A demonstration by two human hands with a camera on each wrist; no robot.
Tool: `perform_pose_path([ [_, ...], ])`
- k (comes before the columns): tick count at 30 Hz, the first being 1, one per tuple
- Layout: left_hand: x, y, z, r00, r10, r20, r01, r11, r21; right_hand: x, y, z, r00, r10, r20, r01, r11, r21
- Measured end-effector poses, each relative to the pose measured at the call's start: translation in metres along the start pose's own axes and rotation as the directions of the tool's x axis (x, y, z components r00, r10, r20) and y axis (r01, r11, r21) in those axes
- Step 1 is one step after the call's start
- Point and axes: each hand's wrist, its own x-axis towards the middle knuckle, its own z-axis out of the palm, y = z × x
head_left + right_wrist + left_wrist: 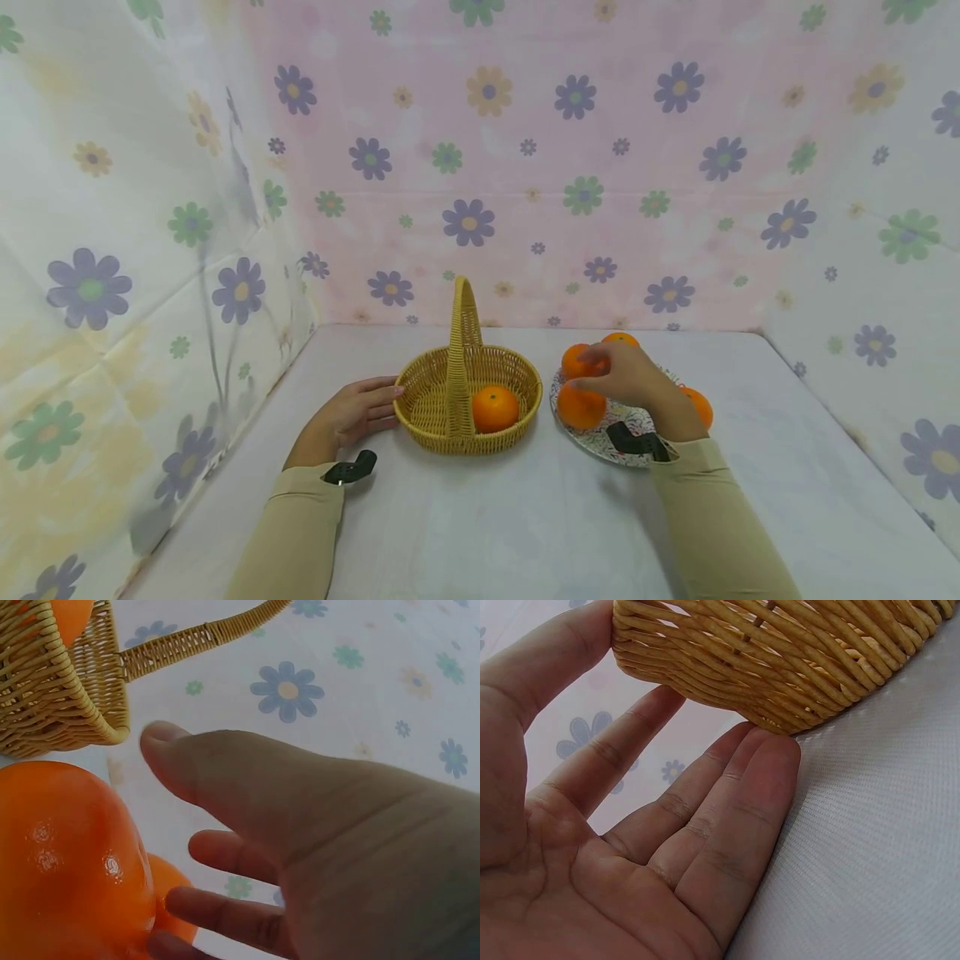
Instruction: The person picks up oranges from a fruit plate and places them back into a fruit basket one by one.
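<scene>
Touching the basket with its fingertips, the left hand is wide in the head view, its fingers nearly straight. The basket sits just to the right of this hand. It is yellow-brown, oval and woven, and its tall handle goes over the middle like a bridge. Inside, on the side away from the left hand, sits a round, bright orange with a small spot on top. The right hand is over a patterned plate, with its thumb and fingers apart. Near its fingertips are the front orange and the back-left orange. The far orange is behind the hand, and the right-side orange peeks out beside the wrist.

In the left wrist view, the fingers spread out and their tips touch the basket's side. Its shiny strands curve in thick rows with little gaps. The white table is right of the fingers.

In the right wrist view, the thumb sticks out and the fingers bend a little. Left of them are two smooth oranges, the bigger one with shiny white spots. I cannot tell if the fingertips touch them. The basket is past the thumb tip.
</scene>
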Motion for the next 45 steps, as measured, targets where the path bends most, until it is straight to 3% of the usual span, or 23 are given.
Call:
perform_pose_path([
  [10, 0.002, 0.004, -0.001, 1.000, -0.001, 0.001, 0.001, 1.000, 0.006, -0.002, -0.004, -0.002, 0.994, 0.051, 0.098, -0.048, 0.998, -0.031],
  [21, 0.004, 0.008, -0.001, 1.000, 0.006, -0.002, -0.006, 1.000, 0.001, 0.000, -0.004, 0.000, 0.989, 0.084, 0.122, -0.077, 0.995, -0.063],
  [36, 0.003, 0.003, -0.002, 1.000, -0.004, -0.001, 0.004, 1.000, -0.025, -0.006, -0.005, -0.002, 0.995, 0.035, 0.097, -0.030, 0.998, -0.052],
  [45, 0.003, -0.005, -0.002, 1.000, 0.004, -0.001, -0.004, 0.999, -0.039, -0.008, -0.005, 0.000, 0.996, 0.042, 0.077, -0.044, 0.999, 0.020],
])
